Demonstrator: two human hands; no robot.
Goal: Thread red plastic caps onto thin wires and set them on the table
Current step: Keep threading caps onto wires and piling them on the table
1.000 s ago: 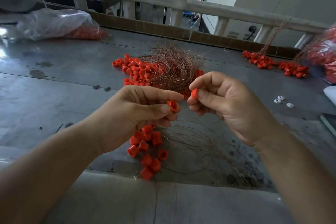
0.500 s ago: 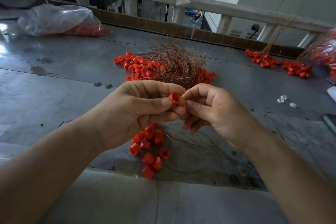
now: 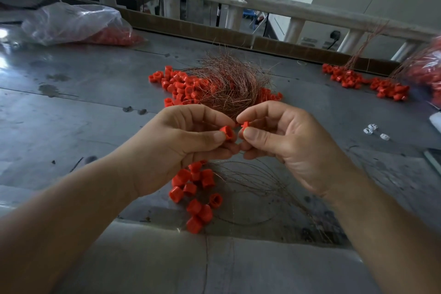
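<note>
1. Step in hand: judged to be the threading itself. Both hands are held above the surface [image 3: 71, 102], close together near the middle of the view.
2. Left hand [image 3: 181, 148]: thumb and fingers [image 3: 205, 137] pinch one red cap [image 3: 226, 132], its open mouth turned toward the other hand.
3. Right hand [image 3: 286, 145]: thumb and forefinger pinch a smaller red piece [image 3: 245, 124], just beside the held cap and nearly touching it. Whether a wire passes through either part cannot be told; a strand that fine does not show between the hands.
4. Stock: a tangle of thin wires [image 3: 229, 86] lies beyond the hands, partly over a heap of loose caps [image 3: 183, 86]. A near cluster of caps [image 3: 195, 193] lies on the surface below the hands, with loose wires [image 3: 250, 181] fanning out to its right.
5. Elsewhere: a far pile [image 3: 365, 81] of caps with wires at the right, and a plastic bag [image 3: 78, 24] holding red caps at the far left.
6. Next move, as a judgement: it calls for fine alignment, bringing the right hand's piece squarely to the cap's mouth with both pinches firm. The finished piece then goes down on the surface, probably beside the near cluster.
</note>
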